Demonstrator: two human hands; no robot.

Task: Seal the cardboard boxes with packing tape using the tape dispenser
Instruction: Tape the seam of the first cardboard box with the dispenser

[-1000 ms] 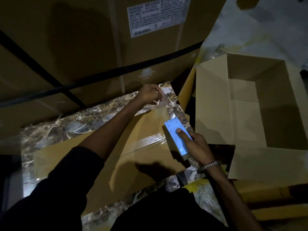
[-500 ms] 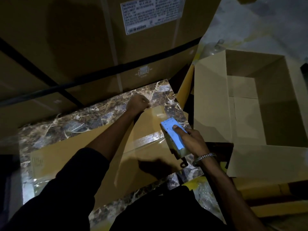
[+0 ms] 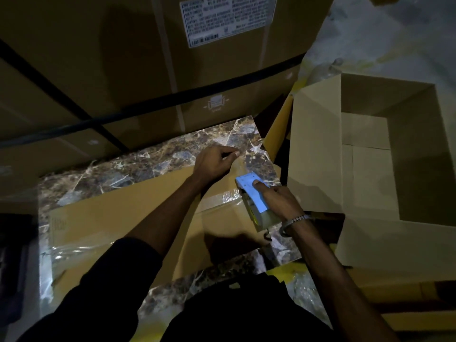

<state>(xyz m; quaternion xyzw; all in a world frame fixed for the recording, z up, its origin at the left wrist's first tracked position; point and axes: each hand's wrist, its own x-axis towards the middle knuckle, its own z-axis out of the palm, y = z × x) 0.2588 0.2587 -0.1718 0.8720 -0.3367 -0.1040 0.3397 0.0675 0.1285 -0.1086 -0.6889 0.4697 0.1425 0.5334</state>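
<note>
Dim light falls on a marble-patterned desk with a flattened cardboard box lying across it. The right hand has its fingers clamped around the tape dispenser, thumb pressed on its pale blue top plate. That dispenser sits at the box's right end, touching the cardboard where a strip of clear tape shines along the seam. A bracelet circles the right wrist.

The left hand reaches across the box to its far edge, just beyond the dispenser. Its fingers are drawn together with thumb and forefinger pinched; whether they grip a tape end is too dark to tell. Both forearms are bare below dark sleeves.

To the right of the desk stands 1 open cardboard box, flaps spread, its inside visible. Behind the desk rises a large carton bound by black straps, with a white printed label near its top; the text is too small to read. Grey floor shows at the upper right.
</note>
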